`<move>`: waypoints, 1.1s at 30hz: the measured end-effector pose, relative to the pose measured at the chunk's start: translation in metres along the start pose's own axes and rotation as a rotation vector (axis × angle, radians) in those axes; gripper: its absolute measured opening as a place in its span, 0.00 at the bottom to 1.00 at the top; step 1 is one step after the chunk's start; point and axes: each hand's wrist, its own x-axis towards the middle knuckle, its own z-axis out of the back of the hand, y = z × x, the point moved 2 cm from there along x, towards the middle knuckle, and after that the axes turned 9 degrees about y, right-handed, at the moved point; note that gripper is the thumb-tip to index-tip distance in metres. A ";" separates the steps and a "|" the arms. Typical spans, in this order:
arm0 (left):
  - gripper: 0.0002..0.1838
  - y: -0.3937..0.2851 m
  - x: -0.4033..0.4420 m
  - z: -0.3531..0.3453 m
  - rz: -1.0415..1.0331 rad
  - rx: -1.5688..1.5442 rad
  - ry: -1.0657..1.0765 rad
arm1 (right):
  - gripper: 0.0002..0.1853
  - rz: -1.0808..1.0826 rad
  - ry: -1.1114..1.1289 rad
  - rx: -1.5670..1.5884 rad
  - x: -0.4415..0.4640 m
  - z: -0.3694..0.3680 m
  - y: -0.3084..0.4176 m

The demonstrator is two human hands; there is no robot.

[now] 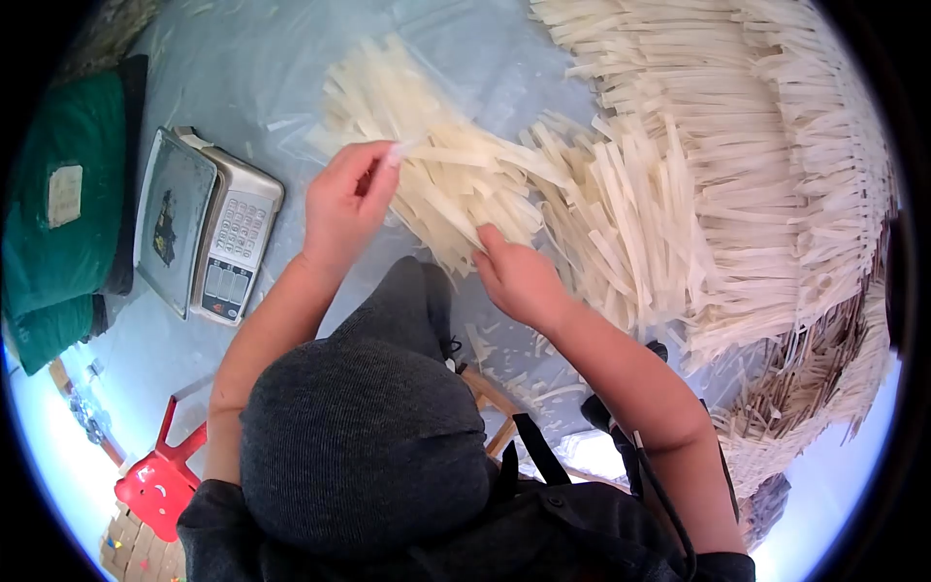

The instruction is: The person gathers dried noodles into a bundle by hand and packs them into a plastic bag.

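My left hand [351, 199] is closed, thumb and fingertips pinched on the end of a pale flat strip at the left side of a loose heap. My right hand [522, 279] is closed at the heap's near edge, its thumb and fingers pressed on pale strips; how many it grips is hidden. The heap of pale flat strips [427, 112] lies fanned out on a grey surface [485, 48] beneath and beyond both hands. The strips look dry, thin and cream-coloured; I cannot tell their material.
Right of my right hand lies another bunch of strips [630, 213], beside long stacked rows of them [718, 126]. A digital scale [233, 233] stands at the left, near green sacks [63, 194]. A red stool [160, 490] is at the lower left. Scraps [524, 378] litter the floor.
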 end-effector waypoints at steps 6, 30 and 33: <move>0.10 -0.010 -0.003 -0.005 0.135 -0.036 0.214 | 0.21 0.177 -0.106 -0.061 0.051 0.009 0.035; 0.39 0.162 0.068 0.055 0.885 0.038 0.343 | 0.44 -0.380 -0.171 1.389 0.046 -0.035 -0.043; 0.36 0.175 0.066 0.069 0.841 0.112 0.308 | 0.36 -0.396 -0.223 1.214 0.034 -0.029 -0.070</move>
